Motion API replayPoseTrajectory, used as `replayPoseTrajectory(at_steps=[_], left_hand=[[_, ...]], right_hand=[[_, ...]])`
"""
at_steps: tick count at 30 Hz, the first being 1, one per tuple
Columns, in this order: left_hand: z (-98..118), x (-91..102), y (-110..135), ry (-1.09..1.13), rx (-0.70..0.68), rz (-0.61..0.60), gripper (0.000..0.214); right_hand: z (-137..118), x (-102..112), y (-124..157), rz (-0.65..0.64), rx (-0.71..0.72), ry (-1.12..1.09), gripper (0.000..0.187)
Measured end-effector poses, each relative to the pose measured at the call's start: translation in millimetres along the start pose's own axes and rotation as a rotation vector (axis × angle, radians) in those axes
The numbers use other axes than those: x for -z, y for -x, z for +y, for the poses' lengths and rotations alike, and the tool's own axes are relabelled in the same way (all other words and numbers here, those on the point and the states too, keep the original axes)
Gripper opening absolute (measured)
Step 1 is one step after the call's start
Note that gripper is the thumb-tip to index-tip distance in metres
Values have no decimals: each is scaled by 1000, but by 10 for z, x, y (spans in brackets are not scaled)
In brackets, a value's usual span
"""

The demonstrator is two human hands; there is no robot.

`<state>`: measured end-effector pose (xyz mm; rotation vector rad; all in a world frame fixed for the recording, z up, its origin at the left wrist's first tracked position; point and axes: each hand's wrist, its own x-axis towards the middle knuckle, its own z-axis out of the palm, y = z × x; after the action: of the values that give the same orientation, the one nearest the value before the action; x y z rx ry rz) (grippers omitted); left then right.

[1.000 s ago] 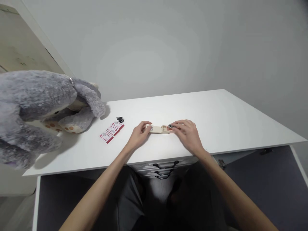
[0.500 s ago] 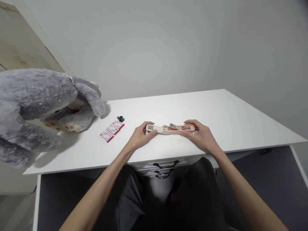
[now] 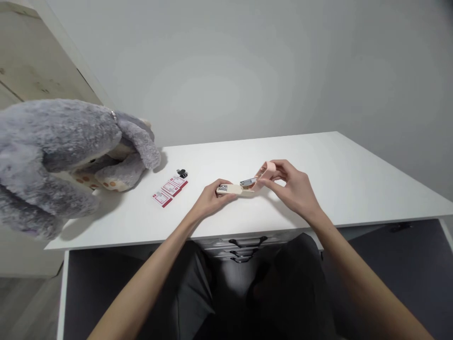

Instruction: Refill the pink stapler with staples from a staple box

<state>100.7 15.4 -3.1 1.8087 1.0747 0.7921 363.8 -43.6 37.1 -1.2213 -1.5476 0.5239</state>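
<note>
A small beige and pink stapler [image 3: 240, 187] lies opened on the white table [image 3: 318, 189]. My left hand [image 3: 211, 200] pinches its beige base end against the tabletop. My right hand [image 3: 294, 189] grips the pink top arm [image 3: 266, 171] and holds it lifted, tilted up and back over the base. The metal staple channel [image 3: 247, 181] shows between the two parts.
Several small red-and-white staple boxes [image 3: 170, 191] lie left of the stapler, with a small black clip [image 3: 182, 174] behind them. A big grey plush toy [image 3: 67, 156] fills the table's left end. Drawer handles [image 3: 244, 243] sit under the front edge.
The stapler was folded out flat half a second ago. My right hand has since raised the pink arm up and back toward the base. My left hand stays on the base.
</note>
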Motion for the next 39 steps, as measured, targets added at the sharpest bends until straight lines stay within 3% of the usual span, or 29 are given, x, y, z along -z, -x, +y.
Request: replayPoseTrajectory(at_steps=[7, 13, 21, 27, 31, 34, 37, 39], left_hand=[[15, -6, 24, -30, -30, 22, 52], [-22, -10, 21, -63, -78, 37, 56], [-123, -30, -4, -82, -114, 24, 42], [-63, -11, 24, -148, -154, 6, 46], [-34, -42, 31, -203, -195, 65, 51], [-49, -71, 68, -268, -257, 241, 47], [-100, -2, 181, -498, -301, 379, 34], [-155, 143, 296, -695, -276, 415, 37]], right_hand=[[-184, -301, -104, -133, 159, 125, 29], [-149, -470, -133, -241, 258, 217, 35], [-91, -580, -89, -351, 202, 185, 36], [51, -485, 70, -366, 109, 112, 52], [169, -434, 220, -313, -66, 97, 47], [255, -428, 283, -183, -133, 107, 47], [337, -407, 314, -85, -163, 128, 50], [376, -383, 332, -63, -181, 139, 51]])
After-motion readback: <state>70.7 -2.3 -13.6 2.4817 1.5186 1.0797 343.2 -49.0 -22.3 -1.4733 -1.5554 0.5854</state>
